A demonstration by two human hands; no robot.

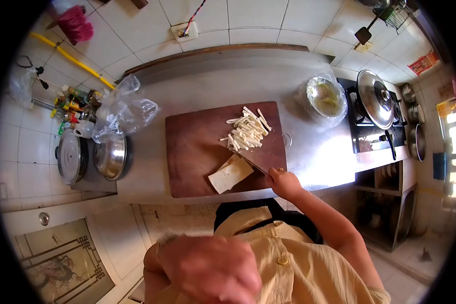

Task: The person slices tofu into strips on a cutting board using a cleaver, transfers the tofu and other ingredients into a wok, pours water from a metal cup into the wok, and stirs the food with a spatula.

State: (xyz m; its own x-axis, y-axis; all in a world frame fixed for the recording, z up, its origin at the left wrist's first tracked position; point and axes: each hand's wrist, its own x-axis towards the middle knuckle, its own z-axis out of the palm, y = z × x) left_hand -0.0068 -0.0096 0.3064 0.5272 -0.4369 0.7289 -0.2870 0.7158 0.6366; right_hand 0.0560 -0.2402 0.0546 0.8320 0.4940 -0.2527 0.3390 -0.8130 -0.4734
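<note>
Hovering blurred near the camera, the left hand is apart from the reddish-brown rectangular cutting board, its finger grip impossible to tell. Slicing seems midway: the board bears a pale, flat rectangular slab and thin cream-white strips, then comes a thin-edged knife, its handle wrapped by the right hand. Another cut would probably call for the left hand steadying the slab.

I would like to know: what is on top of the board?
On the board lie a heap of pale strips and some larger slabs; over it, the right hand holds a knife. What is under the heap and slabs is covered.
</note>
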